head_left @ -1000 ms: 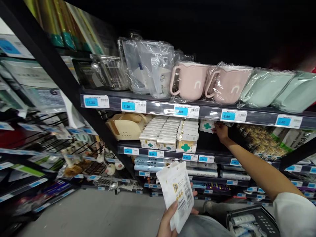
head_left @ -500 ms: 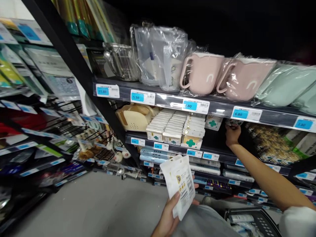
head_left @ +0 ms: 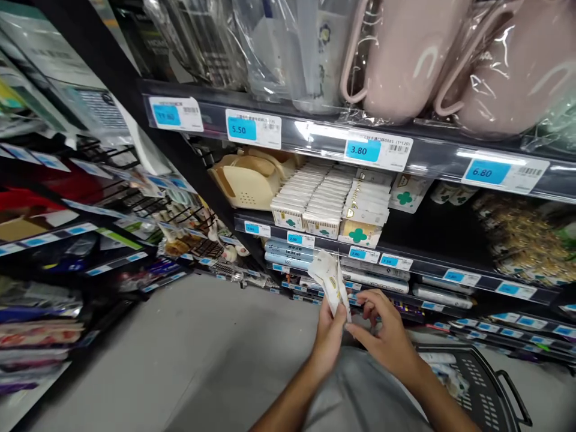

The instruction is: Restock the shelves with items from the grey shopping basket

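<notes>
Centrally, the left hand (head_left: 327, 343) is gripping white packets (head_left: 330, 281) before the shelf (head_left: 432, 240), while the right hand (head_left: 383, 327) is holding its fingers parted beside them, contact being unclear; light, even pressure near the lower edges is probably serving best for alignment.

The lone view looks from the head forward and down over the left hand (head_left: 329, 336) and right hand (head_left: 384, 330), close to the upper shelf (head_left: 315, 139), whose front edge slopes down rightward, floor (head_left: 148, 336) below.
</notes>
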`<action>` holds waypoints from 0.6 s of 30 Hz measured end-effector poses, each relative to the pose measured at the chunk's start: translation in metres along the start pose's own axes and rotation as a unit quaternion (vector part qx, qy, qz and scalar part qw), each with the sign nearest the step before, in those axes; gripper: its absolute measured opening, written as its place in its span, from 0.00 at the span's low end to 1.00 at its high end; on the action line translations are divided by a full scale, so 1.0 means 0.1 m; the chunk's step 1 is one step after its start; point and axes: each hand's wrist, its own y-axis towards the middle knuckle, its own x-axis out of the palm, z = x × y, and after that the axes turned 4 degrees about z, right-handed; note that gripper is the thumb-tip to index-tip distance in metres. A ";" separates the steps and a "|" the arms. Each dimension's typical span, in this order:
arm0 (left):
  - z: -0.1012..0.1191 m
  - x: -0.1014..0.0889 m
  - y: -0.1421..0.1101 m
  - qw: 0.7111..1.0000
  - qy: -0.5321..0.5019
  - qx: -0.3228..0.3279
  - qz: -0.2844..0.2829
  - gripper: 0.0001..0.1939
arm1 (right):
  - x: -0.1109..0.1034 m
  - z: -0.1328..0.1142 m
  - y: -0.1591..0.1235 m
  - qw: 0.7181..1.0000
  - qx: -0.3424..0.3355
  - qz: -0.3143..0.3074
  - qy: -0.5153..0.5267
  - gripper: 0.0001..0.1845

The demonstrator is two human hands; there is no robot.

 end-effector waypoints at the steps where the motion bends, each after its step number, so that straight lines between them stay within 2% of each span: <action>1: -0.01 0.02 0.01 1.000 0.021 0.018 0.004 0.42 | 0.02 0.05 -0.02 1.000 0.021 0.001 0.007 0.23; 4: -0.01 0.07 0.01 0.998 0.038 0.039 -0.017 0.40 | 0.02 0.16 -0.05 0.998 0.065 0.006 0.023 0.18; 7: -0.01 0.09 -0.01 0.999 0.008 0.024 -0.025 0.40 | -0.05 0.21 -0.06 0.995 0.094 0.020 0.018 0.13; 10: 0.02 0.09 -0.06 0.999 -0.040 -0.008 -0.033 0.40 | -0.13 0.22 -0.02 0.991 0.125 0.044 0.005 0.14; 13: 0.11 0.10 -0.13 0.995 -0.078 -0.045 -0.032 0.44 | -0.24 0.22 0.04 0.986 0.148 0.072 0.002 0.17; 18: 0.22 0.14 -0.21 0.990 -0.119 -0.044 -0.056 0.50 | -0.41 0.23 0.14 0.983 0.172 0.054 0.024 0.18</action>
